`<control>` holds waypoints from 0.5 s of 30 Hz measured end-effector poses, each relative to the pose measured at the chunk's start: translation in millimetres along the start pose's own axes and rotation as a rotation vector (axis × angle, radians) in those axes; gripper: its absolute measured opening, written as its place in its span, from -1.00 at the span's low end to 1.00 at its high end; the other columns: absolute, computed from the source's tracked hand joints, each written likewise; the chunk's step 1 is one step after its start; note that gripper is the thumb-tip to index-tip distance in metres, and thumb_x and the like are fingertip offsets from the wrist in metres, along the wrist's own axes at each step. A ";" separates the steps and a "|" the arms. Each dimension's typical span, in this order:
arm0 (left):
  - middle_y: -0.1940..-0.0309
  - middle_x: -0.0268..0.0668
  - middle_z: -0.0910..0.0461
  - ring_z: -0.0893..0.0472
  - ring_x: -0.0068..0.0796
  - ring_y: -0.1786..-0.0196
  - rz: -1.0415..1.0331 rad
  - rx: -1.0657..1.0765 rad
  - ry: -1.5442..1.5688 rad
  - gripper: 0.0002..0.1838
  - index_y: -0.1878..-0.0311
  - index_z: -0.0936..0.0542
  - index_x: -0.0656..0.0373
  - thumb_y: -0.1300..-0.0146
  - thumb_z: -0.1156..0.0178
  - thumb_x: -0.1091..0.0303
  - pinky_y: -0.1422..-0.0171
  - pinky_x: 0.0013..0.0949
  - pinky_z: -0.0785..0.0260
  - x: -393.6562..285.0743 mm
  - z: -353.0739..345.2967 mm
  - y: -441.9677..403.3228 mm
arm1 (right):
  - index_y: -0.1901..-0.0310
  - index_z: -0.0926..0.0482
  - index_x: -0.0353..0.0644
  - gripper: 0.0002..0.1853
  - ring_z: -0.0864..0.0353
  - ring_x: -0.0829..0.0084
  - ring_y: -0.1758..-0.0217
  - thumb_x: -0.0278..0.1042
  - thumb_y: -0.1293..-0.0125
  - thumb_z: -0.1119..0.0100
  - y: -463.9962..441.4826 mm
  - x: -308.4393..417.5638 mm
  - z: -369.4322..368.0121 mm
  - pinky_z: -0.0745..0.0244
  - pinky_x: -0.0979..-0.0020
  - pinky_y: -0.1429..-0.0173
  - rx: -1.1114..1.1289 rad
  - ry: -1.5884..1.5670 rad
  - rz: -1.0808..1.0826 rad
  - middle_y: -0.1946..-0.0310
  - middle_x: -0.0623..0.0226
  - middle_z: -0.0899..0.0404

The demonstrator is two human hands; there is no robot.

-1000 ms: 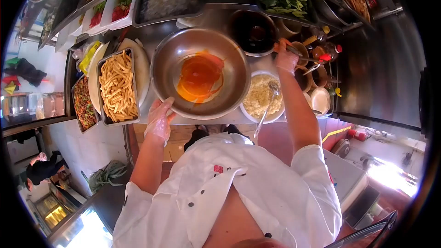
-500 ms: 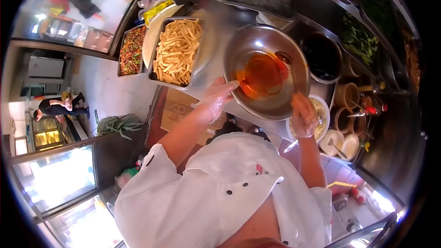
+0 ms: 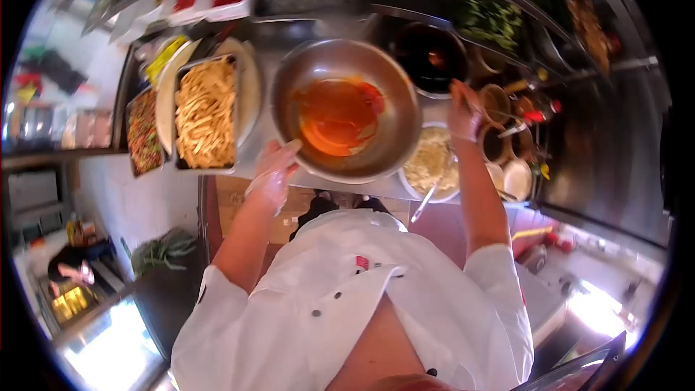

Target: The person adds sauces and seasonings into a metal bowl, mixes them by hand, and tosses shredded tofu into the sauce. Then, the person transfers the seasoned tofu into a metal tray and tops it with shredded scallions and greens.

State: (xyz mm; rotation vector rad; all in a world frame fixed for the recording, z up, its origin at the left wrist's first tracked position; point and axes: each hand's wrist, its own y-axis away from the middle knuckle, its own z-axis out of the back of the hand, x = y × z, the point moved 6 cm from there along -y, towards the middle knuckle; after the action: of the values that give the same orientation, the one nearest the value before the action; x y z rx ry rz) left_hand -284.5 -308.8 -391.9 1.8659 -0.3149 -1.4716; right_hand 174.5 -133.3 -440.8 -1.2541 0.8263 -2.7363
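A wide steel mixing bowl [image 3: 398,94] stands on the counter with orange-red sauce [image 3: 337,117] pooled in it. My left hand [image 3: 271,177], in a clear plastic glove, grips the bowl's near left rim, thumb over the edge. To the bowl's right, my gloved right hand [image 3: 465,112] is closed beside a round pot [image 3: 416,54] of dark liquid. The ladle [image 3: 436,58] in it appears as a brownish shape over that pot; its handle is hard to make out. Below that hand sits a white tub [image 3: 434,166] of pale chopped food with a spoon handle sticking out.
On the left are a tray of pale strips [image 3: 206,112] and a tray of diced mixed bits [image 3: 147,134]. Small brown pots [image 3: 496,105] stand at right. Containers of greens [image 3: 489,18] and red toppings line the back shelf. Another person [image 3: 76,268] is far left.
My right hand has lifted the ladle out of the mixing bowl and moved it across to the dark pot. My left hand stays on the rim. The whole view has turned and shifted.
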 end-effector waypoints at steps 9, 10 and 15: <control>0.10 -0.44 -0.65 -0.56 -0.56 0.01 -0.017 -0.077 0.093 -0.79 0.00 -0.63 0.04 -0.36 -0.36 0.28 -0.19 -0.36 -0.37 23.5 9.6 -25.6 | -0.08 -0.59 -0.47 -0.63 -0.71 0.27 0.17 -0.24 -0.54 -0.28 33.3 -39.2 -46.1 -0.70 0.29 0.08 -0.222 -0.796 -1.048 0.15 0.04 -0.69; 0.09 -0.44 -0.63 -0.55 -0.55 0.01 -0.006 -0.087 0.090 -0.73 -0.06 -0.62 0.05 -0.34 -0.38 0.30 -0.19 -0.34 -0.37 29.4 13.7 -31.9 | -0.05 -0.57 -0.49 -0.63 -0.69 0.26 0.20 -0.24 -0.54 -0.29 46.7 -51.1 -47.2 -0.70 0.29 0.12 -0.211 -0.954 -1.174 0.16 0.04 -0.67; 0.09 -0.41 -0.66 -0.56 -0.51 0.10 0.005 -0.114 0.000 -0.74 -0.02 -0.63 0.06 -0.31 -0.42 0.34 -0.10 -0.35 -0.36 60.3 35.0 -74.9 | 0.02 -0.50 -0.39 -0.68 -0.67 0.22 0.22 -0.24 -0.54 -0.28 93.9 13.8 -0.8 -0.70 0.38 0.16 -0.152 -1.446 -1.372 0.22 0.11 -0.60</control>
State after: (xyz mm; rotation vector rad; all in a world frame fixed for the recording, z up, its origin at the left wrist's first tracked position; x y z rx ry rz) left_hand -315.5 -305.3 -489.4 1.7737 -0.2308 -1.4554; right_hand 146.2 -216.9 -476.0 -3.7771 -0.1632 -0.9124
